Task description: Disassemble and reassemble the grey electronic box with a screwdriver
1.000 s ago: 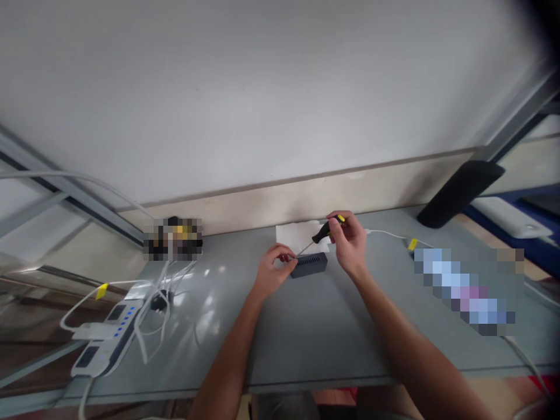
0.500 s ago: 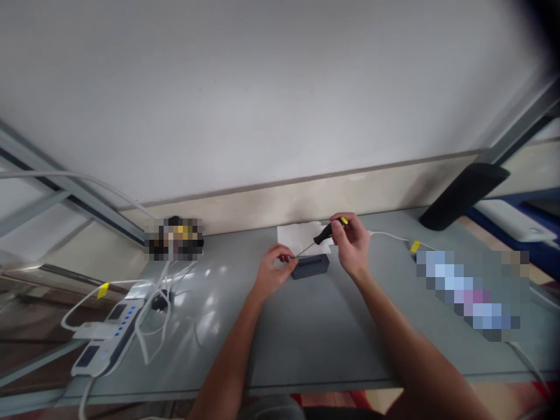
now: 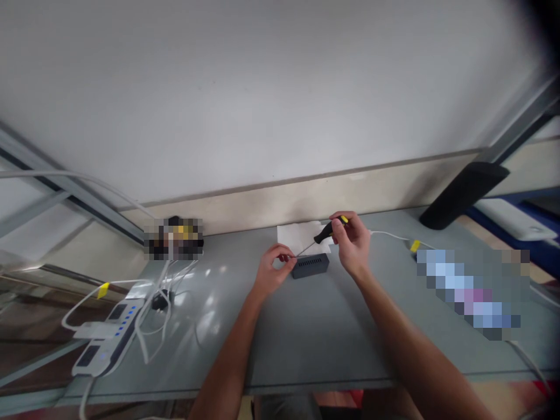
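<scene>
Hardly any movement since half a second ago: same hold, same slant of the shaft, at most a tiny shift of the box and right hand. Far left on the grey table [image 3: 306, 335], a white power strip [image 3: 106, 350]. Next, left hand [image 3: 270, 274], thumb and fingertips close together at the left end of a dark slotted box [image 3: 310, 268]; impossible to make out whether pinching something small. White paper [image 3: 297, 236] just behind the box. Screwdriver [image 3: 324, 233] slanting down leftward, tip near the box's upper left corner, contact unclear. Then right hand [image 3: 353, 245], fingers closed around the black-and-yellow handle. Progress, as a judgement: driver already at the corner, box seemingly whole; turning done or left, not discernible. Farther right, a black column [image 3: 461, 195], leaning in this view.
</scene>
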Demonstrator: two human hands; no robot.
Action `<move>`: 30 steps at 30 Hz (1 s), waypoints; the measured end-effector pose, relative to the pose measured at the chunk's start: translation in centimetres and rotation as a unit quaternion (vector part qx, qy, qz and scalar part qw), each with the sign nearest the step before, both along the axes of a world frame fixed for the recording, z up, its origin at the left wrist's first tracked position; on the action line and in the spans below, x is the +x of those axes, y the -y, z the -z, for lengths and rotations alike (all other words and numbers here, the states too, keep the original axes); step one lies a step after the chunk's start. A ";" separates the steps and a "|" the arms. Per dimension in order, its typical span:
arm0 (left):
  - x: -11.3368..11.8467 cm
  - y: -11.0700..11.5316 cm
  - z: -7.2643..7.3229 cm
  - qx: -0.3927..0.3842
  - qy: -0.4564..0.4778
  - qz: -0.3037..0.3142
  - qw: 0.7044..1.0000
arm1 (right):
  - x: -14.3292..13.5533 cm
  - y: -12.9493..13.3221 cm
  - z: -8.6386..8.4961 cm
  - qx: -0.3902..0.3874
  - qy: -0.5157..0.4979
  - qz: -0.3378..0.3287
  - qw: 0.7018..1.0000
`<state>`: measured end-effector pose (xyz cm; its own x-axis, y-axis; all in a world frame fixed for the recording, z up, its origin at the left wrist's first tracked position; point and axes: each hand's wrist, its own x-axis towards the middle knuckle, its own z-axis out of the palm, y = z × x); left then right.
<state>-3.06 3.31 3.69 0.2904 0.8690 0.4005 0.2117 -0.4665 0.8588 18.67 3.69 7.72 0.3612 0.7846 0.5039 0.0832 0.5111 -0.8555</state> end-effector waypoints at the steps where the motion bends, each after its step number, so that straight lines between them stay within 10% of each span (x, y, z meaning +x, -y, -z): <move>1: 0.0 0.0 0.0 0.003 -0.002 0.002 1.000 | 0.0 0.0 0.0 0.001 0.000 -0.003 1.000; 22: -0.2 -0.3 0.1 -0.027 -0.026 0.020 0.999 | -0.3 0.3 -0.1 0.009 0.063 0.000 0.998; 30: -0.3 -0.3 0.9 -0.097 -0.013 0.046 0.994 | -0.2 1.7 -2.1 0.020 0.162 -0.116 0.980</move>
<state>-3.35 3.60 2.83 0.3801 0.8985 0.2196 0.1985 -0.3111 0.9294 18.46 2.02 9.81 -0.0082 0.8038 0.5949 0.2248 0.5812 -0.7821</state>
